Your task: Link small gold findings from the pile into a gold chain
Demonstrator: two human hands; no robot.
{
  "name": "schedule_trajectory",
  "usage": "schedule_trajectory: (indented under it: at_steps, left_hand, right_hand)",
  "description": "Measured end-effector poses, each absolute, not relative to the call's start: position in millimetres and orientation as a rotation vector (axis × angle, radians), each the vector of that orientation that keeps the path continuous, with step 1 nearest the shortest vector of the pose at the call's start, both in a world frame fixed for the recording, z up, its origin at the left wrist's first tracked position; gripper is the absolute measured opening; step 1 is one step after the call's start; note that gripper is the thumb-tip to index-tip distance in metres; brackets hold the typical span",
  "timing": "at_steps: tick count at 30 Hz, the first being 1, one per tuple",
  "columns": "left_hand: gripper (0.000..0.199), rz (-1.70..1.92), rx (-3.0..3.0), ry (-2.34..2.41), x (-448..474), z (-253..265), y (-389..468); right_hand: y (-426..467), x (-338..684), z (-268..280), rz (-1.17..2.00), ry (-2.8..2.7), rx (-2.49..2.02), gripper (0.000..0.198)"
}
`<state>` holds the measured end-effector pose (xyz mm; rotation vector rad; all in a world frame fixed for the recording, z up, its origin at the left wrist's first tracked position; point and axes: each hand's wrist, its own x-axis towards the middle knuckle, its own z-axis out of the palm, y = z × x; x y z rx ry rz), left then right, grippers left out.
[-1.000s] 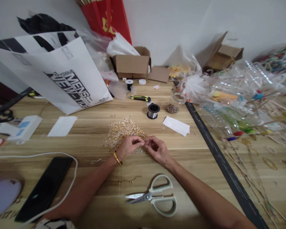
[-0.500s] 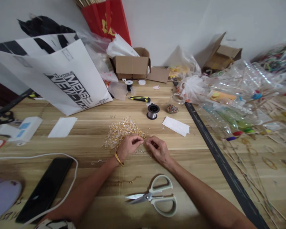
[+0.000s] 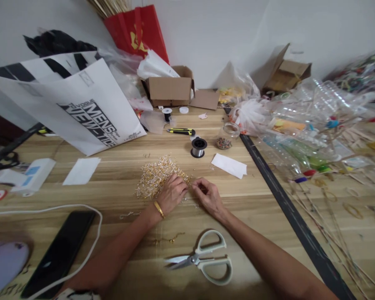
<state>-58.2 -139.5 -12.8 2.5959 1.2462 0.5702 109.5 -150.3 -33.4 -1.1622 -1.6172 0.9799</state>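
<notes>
A loose pile of small gold and clear beads [image 3: 154, 176] lies on the wooden table. My left hand [image 3: 172, 195], with a gold bangle at the wrist, rests palm down at the pile's right edge, fingers curled and close together; whatever is under the fingertips is hidden. Just to its right, my right hand [image 3: 208, 196] is closed in a pinch, thumb against forefinger, on something too small to make out. A few clear bits lie between the hands. Nearer me are a short gold chain [image 3: 171, 238] and scissors [image 3: 203, 258] with pale handles, blades slightly apart.
Beyond the hands stand a wire spool [image 3: 198, 147], a bead jar [image 3: 227, 136] and a yellow-black utility knife [image 3: 181, 131]. White paper [image 3: 228, 165] lies right of the spool. A phone [image 3: 61, 250] and white cable are at left; plastic bottles [image 3: 287, 154] crowd the right.
My left hand has rolled over from a thumb-and-finger pinch to palm down, its fingertips lower beside the beads. The right hand keeps its pinch in nearly the same place. The view has shifted slightly.
</notes>
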Motion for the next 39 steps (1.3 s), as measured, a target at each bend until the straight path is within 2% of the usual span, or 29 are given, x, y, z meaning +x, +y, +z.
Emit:
schedule_trajectory:
  at_steps: [17, 31, 39]
  left_hand:
    - [0.018, 0.521, 2.651, 1.292, -57, -16, -137]
    - [0.007, 0.863, 2.249, 1.305, -62, -12, -133]
    - [0.004, 0.851, 1.891, 1.298, -60, -4, -137]
  right_hand:
    - [-150, 110, -35, 0.962, -1.644, -1.168, 0.015]
    - [-152, 109, -32, 0.957, -1.684, -1.145, 0.013]
    - [-154, 109, -31, 0.907, -1.735, -1.112, 0.014]
